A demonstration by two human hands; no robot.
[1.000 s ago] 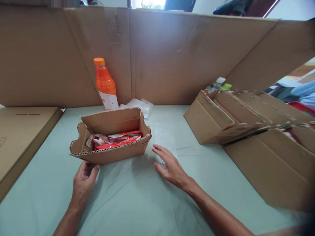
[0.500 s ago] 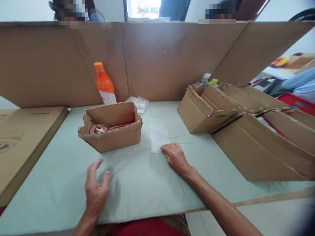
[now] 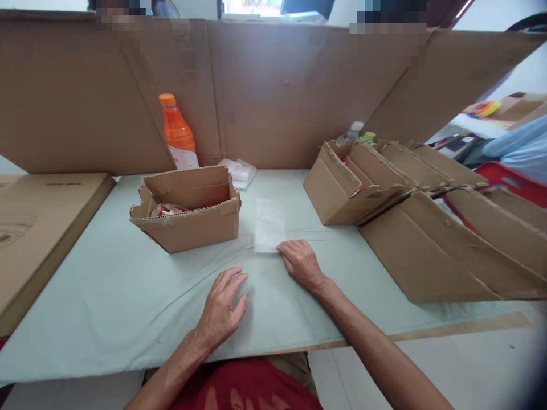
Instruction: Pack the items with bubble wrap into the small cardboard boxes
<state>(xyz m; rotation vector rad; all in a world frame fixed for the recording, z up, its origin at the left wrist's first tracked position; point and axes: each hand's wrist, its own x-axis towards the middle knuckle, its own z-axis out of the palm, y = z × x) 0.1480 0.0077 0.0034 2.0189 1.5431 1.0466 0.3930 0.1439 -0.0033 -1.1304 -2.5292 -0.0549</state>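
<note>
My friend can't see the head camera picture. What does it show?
Two hands rest on a pale green cloth: the right hand touches a bubble wrap piece, the left hand lies flat. Behind stand a small cardboard box holding red packets and an orange bottle.

Cardboard-screened bench in a bright room

A pale green cloth [image 3: 106, 296] covers the bench [image 3: 427, 333]; a tall cardboard wall [image 3: 277, 91] stands along its far edge, with a sunlit window [image 3: 252, 5] behind it and white floor [image 3: 470, 370] beyond the near right corner.

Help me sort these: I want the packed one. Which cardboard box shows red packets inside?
The small open box left of the bubble-wrap sheet, before the orange bottle. The boxes on the right lie tipped.
</note>
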